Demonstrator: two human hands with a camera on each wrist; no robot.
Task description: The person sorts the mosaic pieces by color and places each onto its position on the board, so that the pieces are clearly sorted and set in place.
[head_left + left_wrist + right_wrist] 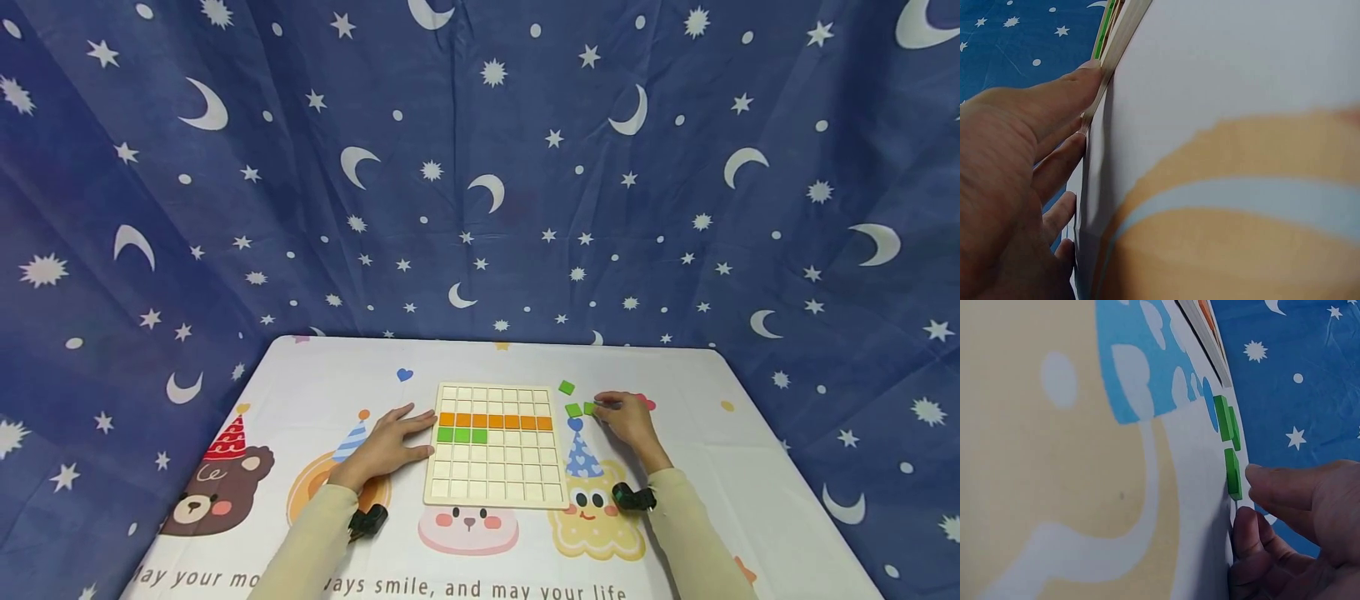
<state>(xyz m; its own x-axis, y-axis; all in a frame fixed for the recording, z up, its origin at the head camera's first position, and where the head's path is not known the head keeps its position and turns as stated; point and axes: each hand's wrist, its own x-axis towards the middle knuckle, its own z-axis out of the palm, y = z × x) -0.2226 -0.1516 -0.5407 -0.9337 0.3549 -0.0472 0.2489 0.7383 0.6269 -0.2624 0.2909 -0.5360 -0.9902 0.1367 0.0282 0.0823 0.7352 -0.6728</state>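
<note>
A cream square-grid board (495,492) lies on the table, with a row of several orange tiles (496,422) across it. Three green tiles (462,435) sit in the row below, at its left end. My left hand (388,447) touches the board's left edge with thumb and fingers spread; the left wrist view shows its fingertips (1092,65) against the side. To the right of the board lie three loose green tiles (573,410). My right hand (627,417) is beside the nearest green tile (1233,475), its thumb slightly apart from it and its fingers loosely bent.
The white tablecloth (345,358) carries printed cartoon figures and lettering. Behind the table hangs a blue curtain (480,208) with moons and stars. A small dark device (633,497) is worn on the right wrist, another device (368,522) on the left.
</note>
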